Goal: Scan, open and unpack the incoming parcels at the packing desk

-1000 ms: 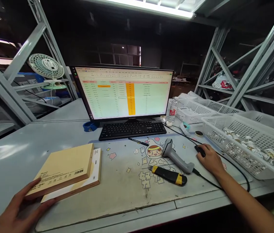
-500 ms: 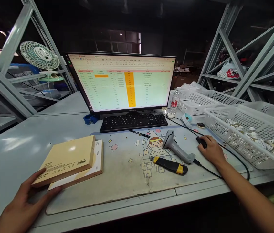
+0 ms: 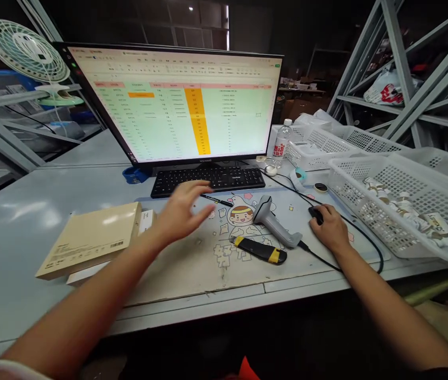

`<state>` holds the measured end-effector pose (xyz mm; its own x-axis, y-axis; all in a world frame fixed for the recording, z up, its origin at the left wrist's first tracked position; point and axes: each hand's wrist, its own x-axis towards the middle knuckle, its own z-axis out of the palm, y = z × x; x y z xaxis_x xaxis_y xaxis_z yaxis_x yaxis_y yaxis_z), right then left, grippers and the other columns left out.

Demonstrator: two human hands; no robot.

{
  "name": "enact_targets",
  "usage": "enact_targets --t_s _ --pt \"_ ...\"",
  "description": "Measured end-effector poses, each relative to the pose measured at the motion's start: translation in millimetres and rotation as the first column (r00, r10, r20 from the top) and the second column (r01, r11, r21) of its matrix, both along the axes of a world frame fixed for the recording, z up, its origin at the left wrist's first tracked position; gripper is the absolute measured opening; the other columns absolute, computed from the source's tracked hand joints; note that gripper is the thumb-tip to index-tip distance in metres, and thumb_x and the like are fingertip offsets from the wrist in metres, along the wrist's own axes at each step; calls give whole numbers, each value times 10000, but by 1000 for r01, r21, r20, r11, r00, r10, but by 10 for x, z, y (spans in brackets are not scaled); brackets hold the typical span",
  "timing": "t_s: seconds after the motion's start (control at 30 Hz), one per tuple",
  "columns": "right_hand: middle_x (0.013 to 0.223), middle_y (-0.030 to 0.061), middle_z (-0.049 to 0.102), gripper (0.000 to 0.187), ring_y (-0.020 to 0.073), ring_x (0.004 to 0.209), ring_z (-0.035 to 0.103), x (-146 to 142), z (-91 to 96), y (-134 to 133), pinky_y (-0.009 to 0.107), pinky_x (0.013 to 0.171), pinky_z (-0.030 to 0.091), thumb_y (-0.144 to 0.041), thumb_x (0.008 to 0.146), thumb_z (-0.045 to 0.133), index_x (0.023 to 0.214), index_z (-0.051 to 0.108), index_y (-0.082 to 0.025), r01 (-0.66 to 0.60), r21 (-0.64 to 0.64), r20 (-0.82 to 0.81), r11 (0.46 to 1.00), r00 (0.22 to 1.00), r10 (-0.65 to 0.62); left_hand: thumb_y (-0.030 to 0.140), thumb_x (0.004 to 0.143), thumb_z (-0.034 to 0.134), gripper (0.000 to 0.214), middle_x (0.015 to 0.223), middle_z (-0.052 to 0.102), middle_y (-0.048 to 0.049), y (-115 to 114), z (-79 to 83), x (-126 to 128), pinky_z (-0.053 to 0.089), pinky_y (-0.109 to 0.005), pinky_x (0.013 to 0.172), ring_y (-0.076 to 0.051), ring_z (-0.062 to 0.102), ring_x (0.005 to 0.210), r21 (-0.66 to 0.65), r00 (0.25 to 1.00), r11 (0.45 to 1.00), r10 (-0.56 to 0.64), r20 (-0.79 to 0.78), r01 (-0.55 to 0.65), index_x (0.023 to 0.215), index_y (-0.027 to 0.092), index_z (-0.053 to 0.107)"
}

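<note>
My left hand (image 3: 184,212) is just in front of the black keyboard (image 3: 243,179), fingers apart with nothing in them, a little blurred. Its fingertips come near a black pen (image 3: 219,200) on the desk mat. Behind that forearm lie two stacked flat boxes, a tan box (image 3: 93,232) over a white box (image 3: 147,219) that is partly hidden. My right hand (image 3: 330,227) rests over a black computer mouse (image 3: 316,214), fingers curved round it. Between the hands lie a grey barcode scanner (image 3: 275,224) and a black and yellow utility knife (image 3: 261,250).
A monitor (image 3: 232,132) showing a spreadsheet stands behind the keyboard. White plastic baskets (image 3: 386,232) with small items fill the right side. A bottle (image 3: 280,145), a tape roll (image 3: 320,188) and a blue tape dispenser (image 3: 134,175) stand nearby. A fan (image 3: 28,50) is at far left.
My left hand has let go of the boxes and moved right and forward to the keyboard's front edge. My right hand stays on the mouse. The view has shifted.
</note>
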<state>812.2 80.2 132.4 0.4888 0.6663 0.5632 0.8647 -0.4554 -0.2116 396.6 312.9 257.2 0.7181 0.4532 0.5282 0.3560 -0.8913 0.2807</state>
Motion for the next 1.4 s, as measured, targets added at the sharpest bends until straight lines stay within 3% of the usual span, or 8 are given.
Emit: enact_targets --t_s 0.13,0.23,0.4,0.67,0.8,0.97,1.13,1.4 --pt "1361 158 660 381 355 1127 639 -14 -21 9 468 878 582 -287 907 585 1253 726 -207 -7 15 -6 1000 1000 7 461 1004 656 541 1621 536 -207 486 -402 1403 349 -538 1300 -368 453 1522 -112 966 993 1 -257 -31 1422 117 654" --pt "1356 156 656 365 352 1126 633 -31 -29 18 470 883 578 -277 913 575 1242 718 -212 -9 33 3 999 1000 9 506 1009 649 669 1701 423 -255 712 -709 1909 272 -638 1299 -450 311 1593 -109 964 990 60 -260 -90 1531 92 586" --pt "1367 166 650 355 376 1162 630 -61 7 35 502 905 583 -272 928 560 1241 713 -205 -9 14 -35 1000 999 9 579 1014 639 680 1780 322 -209 834 -829 2099 77 -661 1338 -444 136 1669 -63 966 995 56 -251 -74 1547 160 603" --pt "1379 215 652 455 468 1162 658 74 -34 -49 611 877 573 -414 953 563 1335 732 -234 -13 -26 -75 1000 997 11 559 999 685 658 1803 314 -162 718 -727 2185 148 -687 1326 -447 173 1670 -124 938 984 80 -338 -128 1551 205 631" --pt "1395 214 663 492 470 1227 664 137 -39 -37 595 897 556 -471 961 547 1360 737 -253 -2 -36 -73 999 997 -1 458 1020 678 667 1801 314 -163 588 -595 1667 195 -624 1334 -407 212 1668 -101 967 988 87 -240 -114 1620 202 541" --pt "1402 236 669 539 475 1259 663 94 7 -52 596 933 550 -494 970 538 1384 742 -216 25 -57 -87 998 996 -30 532 1064 606 509 1665 520 -142 125 -359 -115 224 -562 1344 -339 370 1594 43 987 987 158 -40 -156 1456 212 654" --pt "1390 193 683 562 422 1264 670 77 27 -28 541 950 559 -536 962 533 1376 752 -226 84 -68 -39 994 995 -87 709 728 916 1053 1782 347 -166 -295 -569 -1667 73 -747 1314 -557 146 1651 4 695 716 678 -240 -698 1614 277 544" --pt "1411 192 689 626 376 1204 690 138 14 -33 481 862 499 -590 974 501 1373 749 -177 100 -96 17 990 995 -99 383 953 769 518 1572 648 -137 -344 -1056 -1976 309 -553 1267 -394 526 1482 4 699 700 713 47 -714 1441 225 696"
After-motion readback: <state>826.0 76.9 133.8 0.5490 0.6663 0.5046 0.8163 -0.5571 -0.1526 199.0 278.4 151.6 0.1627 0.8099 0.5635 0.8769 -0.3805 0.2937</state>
